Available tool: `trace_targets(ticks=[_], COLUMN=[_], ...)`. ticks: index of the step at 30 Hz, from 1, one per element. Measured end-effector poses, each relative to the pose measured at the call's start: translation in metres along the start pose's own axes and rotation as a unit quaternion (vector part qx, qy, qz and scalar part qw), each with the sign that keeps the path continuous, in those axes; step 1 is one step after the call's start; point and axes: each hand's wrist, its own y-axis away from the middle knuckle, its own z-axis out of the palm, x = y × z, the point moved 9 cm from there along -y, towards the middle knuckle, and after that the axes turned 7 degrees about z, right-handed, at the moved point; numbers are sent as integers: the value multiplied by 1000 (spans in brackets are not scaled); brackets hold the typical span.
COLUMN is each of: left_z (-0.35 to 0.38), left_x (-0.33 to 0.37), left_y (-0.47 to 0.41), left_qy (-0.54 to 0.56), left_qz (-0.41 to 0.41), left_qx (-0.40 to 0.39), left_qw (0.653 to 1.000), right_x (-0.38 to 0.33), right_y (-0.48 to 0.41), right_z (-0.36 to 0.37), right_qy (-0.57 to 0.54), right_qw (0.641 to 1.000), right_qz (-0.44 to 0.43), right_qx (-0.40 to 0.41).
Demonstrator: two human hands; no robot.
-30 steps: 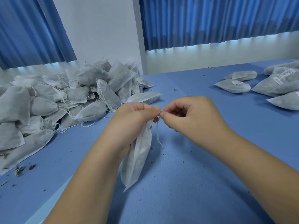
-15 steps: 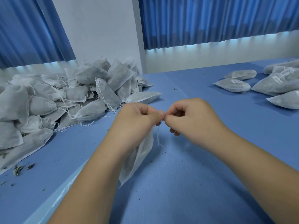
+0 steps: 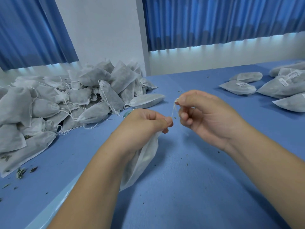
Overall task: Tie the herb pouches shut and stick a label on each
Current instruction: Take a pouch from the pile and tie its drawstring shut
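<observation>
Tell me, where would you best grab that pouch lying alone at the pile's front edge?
Probably take the pouch across its plump middle, coming from above on the open right side. It lies flat on the table with its tapered end pointing free, while its stringed neck end seems tucked against the pile.

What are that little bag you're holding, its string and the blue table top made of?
The bag looks like thin white non-woven fabric, matte, with soft folds and contents shading through faintly. The string seems limp white cotton thread, though fibre is a guess. The table top looks like matte blue cloth or felt, faintly grainy; hard to say which.
</observation>
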Motion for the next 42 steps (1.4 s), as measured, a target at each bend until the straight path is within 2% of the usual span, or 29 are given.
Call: trace_targets(ticks=[5,8,11,13,20,25,28,35,42], left_z=[-2,-12,-24,-25,-13,-27,-28,-16,-23], left_x=[1,3,6,7,-1,6,5,5,1], left_y=[0,-2,-3,-3,-6,-5,-5,-8,-9], left_qy=[41,-17,-62,-80,-108,-137,-167,-114,-137], left_qz=[-6,13,41,50,17,52,50,64,64], left_qx=[7,52,111,120,63,141,157,88,131], left_qw=[999,998,991,988,992,979,972,987,980], right_x=[7,15,21,25,25,31,32,24,33], right_y=[-1,1,3,5,2,7,7,-2,3], right_z=[8,14,18,19,17,19,13,2,6], right_qy=[-128,-179,-147,-116,-88,-39,-22,-60,-13], right_qw=[991,978,973,971,975,960,954,966,956], right_qz=[29,88,148,177,168,222,245,210,238], right_qx=[-29,-62,-97,-110,-116,-169,-174,-139,-173])
